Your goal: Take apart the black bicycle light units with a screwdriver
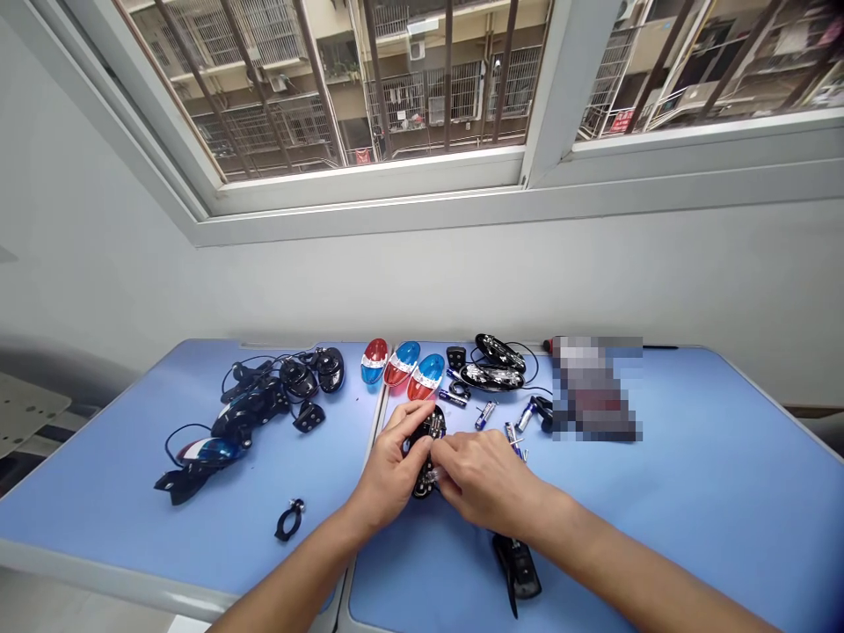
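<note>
My left hand [390, 466] is closed around the side of a black oval bike-light housing [423, 485], its inner parts facing up. Over the same housing, my right hand [486, 475] is closed with fingertips pressed together at its right side; what they pinch is hidden. Just beyond lie red-and-blue oval lens covers [425, 376]. Batteries [485, 415] are scattered to the right of the housing. Two open black housings [491, 378] with wires rest behind them. Near my right wrist is a black part with a lever [518, 567].
Assembled black bike lights with cables [254, 409] are heaped on the left table [132, 492]. A black ring clamp [288, 520] lies nearer its front. At the back right is a blurred-out object [597, 391]. A seam separates the two tables; wall and window stand behind.
</note>
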`<state>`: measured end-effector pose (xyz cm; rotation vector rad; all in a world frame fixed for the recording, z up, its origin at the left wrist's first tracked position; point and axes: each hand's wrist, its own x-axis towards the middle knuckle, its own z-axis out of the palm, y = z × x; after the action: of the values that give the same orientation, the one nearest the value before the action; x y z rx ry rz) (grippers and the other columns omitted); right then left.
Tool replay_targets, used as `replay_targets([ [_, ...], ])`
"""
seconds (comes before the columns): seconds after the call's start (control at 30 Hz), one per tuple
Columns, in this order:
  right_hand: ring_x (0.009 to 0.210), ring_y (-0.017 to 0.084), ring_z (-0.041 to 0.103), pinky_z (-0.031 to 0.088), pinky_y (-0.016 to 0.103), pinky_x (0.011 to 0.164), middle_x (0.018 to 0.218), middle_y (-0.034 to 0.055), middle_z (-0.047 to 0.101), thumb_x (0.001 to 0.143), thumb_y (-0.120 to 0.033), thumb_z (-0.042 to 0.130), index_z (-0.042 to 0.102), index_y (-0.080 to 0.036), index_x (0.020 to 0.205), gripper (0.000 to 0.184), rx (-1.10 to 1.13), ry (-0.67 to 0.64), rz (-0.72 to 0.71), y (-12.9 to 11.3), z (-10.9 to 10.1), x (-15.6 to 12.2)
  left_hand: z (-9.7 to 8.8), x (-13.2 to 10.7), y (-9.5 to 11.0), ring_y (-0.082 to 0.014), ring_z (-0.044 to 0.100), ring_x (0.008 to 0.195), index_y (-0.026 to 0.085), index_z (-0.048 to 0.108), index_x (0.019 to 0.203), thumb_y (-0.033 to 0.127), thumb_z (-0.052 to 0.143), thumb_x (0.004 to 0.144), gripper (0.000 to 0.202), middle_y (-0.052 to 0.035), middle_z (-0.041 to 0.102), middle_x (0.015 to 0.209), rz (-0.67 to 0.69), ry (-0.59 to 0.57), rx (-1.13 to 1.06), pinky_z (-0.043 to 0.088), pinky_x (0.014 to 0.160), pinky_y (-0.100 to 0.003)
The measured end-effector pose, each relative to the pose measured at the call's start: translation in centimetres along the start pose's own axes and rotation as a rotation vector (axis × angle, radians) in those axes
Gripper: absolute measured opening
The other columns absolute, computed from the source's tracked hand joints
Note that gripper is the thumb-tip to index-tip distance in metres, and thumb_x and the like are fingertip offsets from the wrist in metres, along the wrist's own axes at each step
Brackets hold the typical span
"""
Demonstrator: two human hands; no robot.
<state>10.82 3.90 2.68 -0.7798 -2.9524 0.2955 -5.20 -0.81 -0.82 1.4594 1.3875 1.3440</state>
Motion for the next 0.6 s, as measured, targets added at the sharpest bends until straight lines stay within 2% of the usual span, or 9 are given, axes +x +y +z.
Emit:
replay_targets([
  [0.23,0.072,0.02,0.065,0.013,0.031,0.052,0.082,0.0086,0.072,0.084,-0.008,0.053,0.059,-0.017,0.088,0.011,0.034,0.108,0.111,0.4,0.5,0.4,0.0,0.1,-0.2,-0.0249,0.05,0.128,0.026,0.064,0.13,0.024,0.059,0.089,0.041,-0.0063,0.059,0.13,-0.05,0.025,-0.027,0.036,0.112,-0.037],
  [0.33,0.067,0.018,0.063,0.018,0.028,0.053,0.078,0.0052,0.071,0.085,-0.009,0.052,0.058,-0.018,0.085,0.011,0.07,0.15,0.168,1.4,0.1,0.4,-0.1,0.1,0.0,-0.025,0.048,0.13,0.024,0.062,0.132,0.026,0.059,0.088,0.044,-0.0069,0.058,0.133,-0.093,0.011,-0.085,0.034,0.114,-0.037],
  [0.43,0.061,0.015,0.059,0.024,0.026,0.055,0.072,-0.0004,0.069,0.083,-0.014,0.06,0.058,-0.02,0.082,0.006,0.223,0.187,0.153,1.9,-0.3,0.2,-0.2,0.2,0.3,-0.0265,0.048,0.131,0.022,0.062,0.131,0.03,0.06,0.087,0.045,-0.0079,0.055,0.137,-0.148,0.029,-0.135,0.035,0.113,-0.038],
  [0.5,0.062,0.015,0.059,0.025,0.025,0.056,0.072,-0.0011,0.069,0.081,-0.017,0.065,0.058,-0.02,0.08,0.007,0.306,0.194,0.113,1.9,-0.4,0.0,-0.4,0.2,0.4,-0.0266,0.049,0.13,0.022,0.062,0.131,0.032,0.06,0.087,0.044,-0.0078,0.055,0.136,-0.155,0.03,-0.157,0.036,0.112,-0.038],
  [0.6,0.064,0.015,0.059,0.023,0.025,0.057,0.075,-0.0003,0.07,0.081,-0.016,0.065,0.059,-0.02,0.078,0.008,0.304,0.162,0.054,1.7,-0.3,-0.1,-0.5,0.2,0.5,-0.0263,0.049,0.13,0.022,0.063,0.129,0.032,0.061,0.087,0.043,-0.0072,0.056,0.135,-0.136,0.035,-0.156,0.036,0.112,-0.037],
])
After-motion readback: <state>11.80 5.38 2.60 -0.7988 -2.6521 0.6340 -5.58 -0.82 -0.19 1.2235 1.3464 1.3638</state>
